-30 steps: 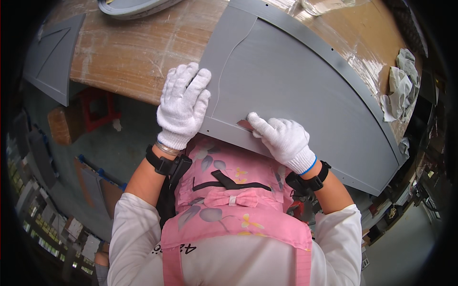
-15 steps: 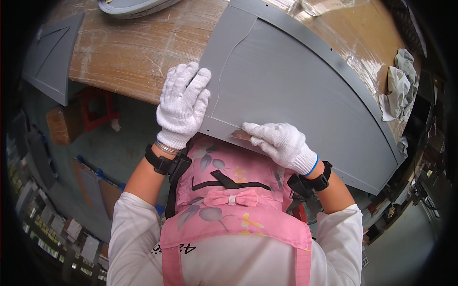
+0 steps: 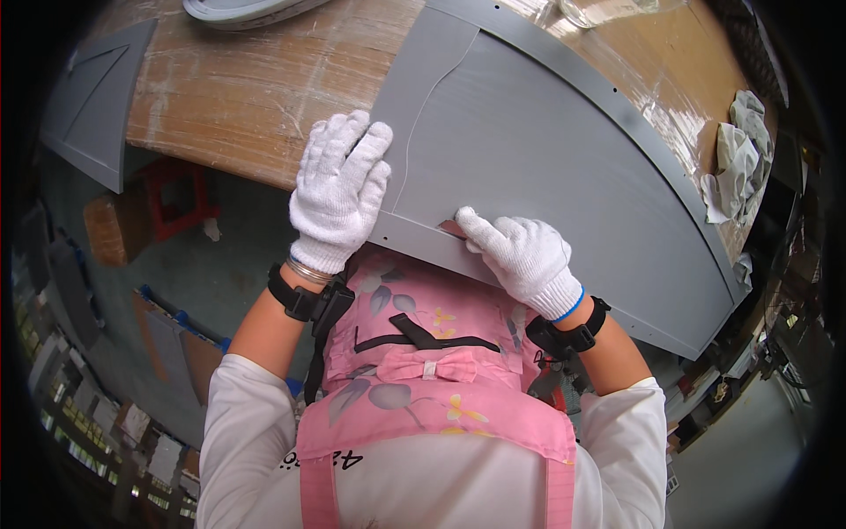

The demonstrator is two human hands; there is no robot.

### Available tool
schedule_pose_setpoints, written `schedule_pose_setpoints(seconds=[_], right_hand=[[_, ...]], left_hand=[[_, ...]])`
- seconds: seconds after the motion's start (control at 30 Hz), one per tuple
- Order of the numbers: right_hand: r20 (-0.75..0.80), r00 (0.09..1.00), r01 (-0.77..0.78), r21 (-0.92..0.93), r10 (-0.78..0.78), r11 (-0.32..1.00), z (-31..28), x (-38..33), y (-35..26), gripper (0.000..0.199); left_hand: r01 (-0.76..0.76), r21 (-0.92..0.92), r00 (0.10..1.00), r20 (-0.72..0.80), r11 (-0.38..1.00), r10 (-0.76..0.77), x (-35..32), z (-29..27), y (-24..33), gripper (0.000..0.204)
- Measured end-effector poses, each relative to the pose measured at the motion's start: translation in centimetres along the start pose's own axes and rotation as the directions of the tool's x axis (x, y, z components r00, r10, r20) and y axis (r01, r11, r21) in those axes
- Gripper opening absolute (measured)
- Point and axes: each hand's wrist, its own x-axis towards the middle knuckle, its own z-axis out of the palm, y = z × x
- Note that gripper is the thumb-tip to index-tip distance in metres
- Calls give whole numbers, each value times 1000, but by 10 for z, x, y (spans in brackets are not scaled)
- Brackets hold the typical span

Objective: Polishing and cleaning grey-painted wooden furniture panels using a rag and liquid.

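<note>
A large grey panel [image 3: 546,159] with a raised flat border lies on the table in front of me. My left hand [image 3: 339,189], in a white knit glove, rests flat over the panel's near left corner, its fingers stretched out. My right hand [image 3: 526,260], gloved the same way, is closed on a small reddish-brown piece of sandpaper [image 3: 453,229]. That piece lies against the inner edge of the near border, where it meets the recessed face. My fingers hide part of it.
The wooden table [image 3: 238,88] is wrapped in clear film. A grey curved part [image 3: 251,11] lies at its far side, and another grey panel [image 3: 101,97] at the left. Crumpled pale cloths [image 3: 738,159] lie at the right. Below stands a red stool [image 3: 176,201].
My right hand has shifted slightly away from me with the sandpaper, from the near border's surface to its inner edge. My left hand has hardly moved.
</note>
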Motion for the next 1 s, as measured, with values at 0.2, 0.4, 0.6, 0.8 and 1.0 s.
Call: schedule_pose_setpoints(seconds=[0.2, 0.4, 0.6, 0.8, 1.0], right_hand=[[-67, 998, 18, 340, 5, 940, 8, -3, 0, 53], [-113, 991, -31, 330, 72, 944, 6, -6, 2, 49], [-113, 990, -36, 383, 85, 923, 4, -6, 2, 49], [-199, 976, 13, 458, 89, 889, 7, -10, -18, 42], [-270, 958, 177, 279, -100, 944, 1, -16, -45, 51]], left_hand=[[-5, -10, 1000, -4, 1000, 5, 0, 1, 0, 38], [-6, -11, 1000, -4, 1000, 6, 0, 1, -1, 38], [-4, -16, 1000, 4, 1000, 4, -1, 2, -2, 37], [-11, -69, 999, 44, 998, 14, 4, -15, 6, 38], [180, -476, 904, 425, 861, 46, -24, -57, 45, 29]])
